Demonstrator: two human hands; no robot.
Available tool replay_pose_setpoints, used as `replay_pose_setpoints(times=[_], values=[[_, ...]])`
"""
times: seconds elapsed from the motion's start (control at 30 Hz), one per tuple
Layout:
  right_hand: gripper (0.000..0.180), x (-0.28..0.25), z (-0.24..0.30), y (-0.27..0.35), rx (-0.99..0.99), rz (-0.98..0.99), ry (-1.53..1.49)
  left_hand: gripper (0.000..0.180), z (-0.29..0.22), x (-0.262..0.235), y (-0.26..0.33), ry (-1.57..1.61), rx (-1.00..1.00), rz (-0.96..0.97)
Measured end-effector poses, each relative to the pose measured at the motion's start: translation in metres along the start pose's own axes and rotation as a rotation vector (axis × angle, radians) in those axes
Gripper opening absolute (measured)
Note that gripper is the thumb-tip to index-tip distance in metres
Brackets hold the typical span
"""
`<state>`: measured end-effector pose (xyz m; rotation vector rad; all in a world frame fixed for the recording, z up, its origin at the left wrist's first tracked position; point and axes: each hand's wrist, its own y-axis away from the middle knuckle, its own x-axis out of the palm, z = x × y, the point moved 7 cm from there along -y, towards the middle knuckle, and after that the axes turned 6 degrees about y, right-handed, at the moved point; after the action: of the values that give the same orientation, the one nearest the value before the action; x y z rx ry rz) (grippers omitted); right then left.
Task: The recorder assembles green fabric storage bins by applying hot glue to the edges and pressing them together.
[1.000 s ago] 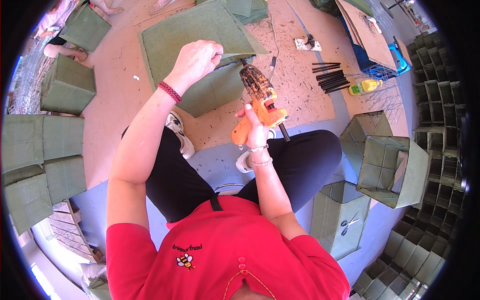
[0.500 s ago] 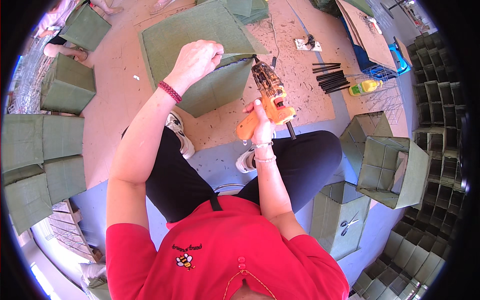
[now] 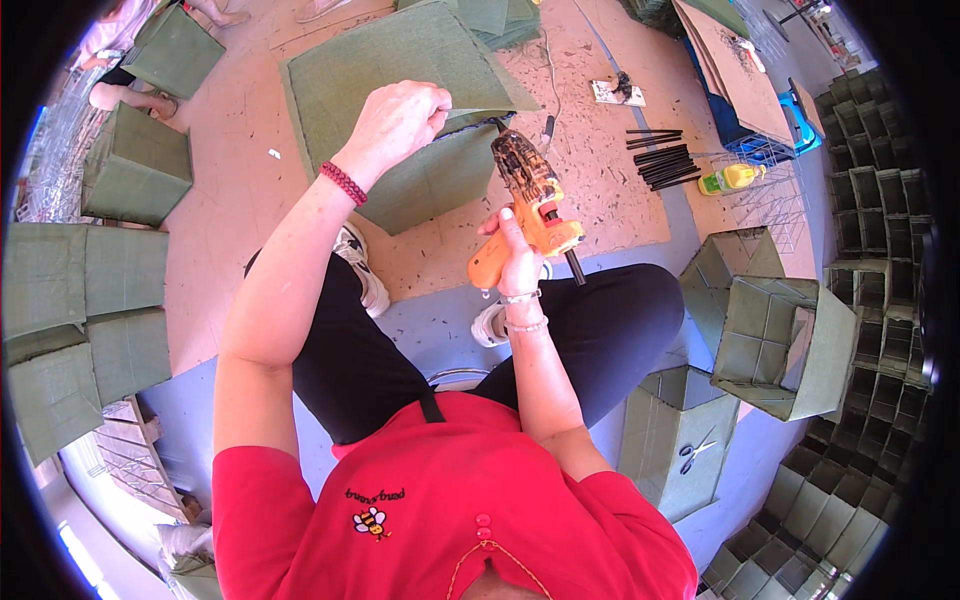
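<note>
In front of me stands a green fabric-covered box (image 3: 360,75), its top flap lifted a little along the near edge. My left hand (image 3: 400,122) is closed, pinching that flap by its edge. A dark line of glue runs along the seam beneath the flap. My right hand (image 3: 517,252) is wrapped round an orange glue gun (image 3: 555,236) with a blackened front. A black glue stick (image 3: 574,267) pokes out of its rear. The nozzle points away from me and meets the opening near the flap's right corner, where the exact contact is hard to see.
Black glue sticks (image 3: 665,165) lie right of the box, near a yellow bottle (image 3: 733,178) and wire frames. A stained white block (image 3: 618,93) sits farther back. Scissors (image 3: 697,452) rest on a green box at right. More green boxes (image 3: 137,165) and another person's limbs are at left.
My right hand has shifted the glue gun slightly left, its nozzle travelling along the seam. My left hand keeps its pinch on the flap, nearly still.
</note>
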<state>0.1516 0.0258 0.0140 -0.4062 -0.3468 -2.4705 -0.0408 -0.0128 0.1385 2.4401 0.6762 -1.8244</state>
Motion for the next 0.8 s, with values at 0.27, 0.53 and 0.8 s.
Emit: replay_pose_setpoints(times=[0.27, 0.53, 0.8], values=[[0.011, 0.005, -0.005, 0.008, 0.050, 0.032, 0.055, 0.009, -0.002, 0.000, 0.000, -0.011, 0.020, -0.014], [0.011, 0.005, -0.001, 0.009, 0.053, 0.008, -0.003, 0.009, -0.001, 0.000, 0.000, 0.004, 0.021, -0.006], [0.013, 0.014, -0.007, 0.018, 0.058, 0.092, 0.068, 0.009, -0.001, 0.002, -0.002, 0.006, 0.019, 0.003]])
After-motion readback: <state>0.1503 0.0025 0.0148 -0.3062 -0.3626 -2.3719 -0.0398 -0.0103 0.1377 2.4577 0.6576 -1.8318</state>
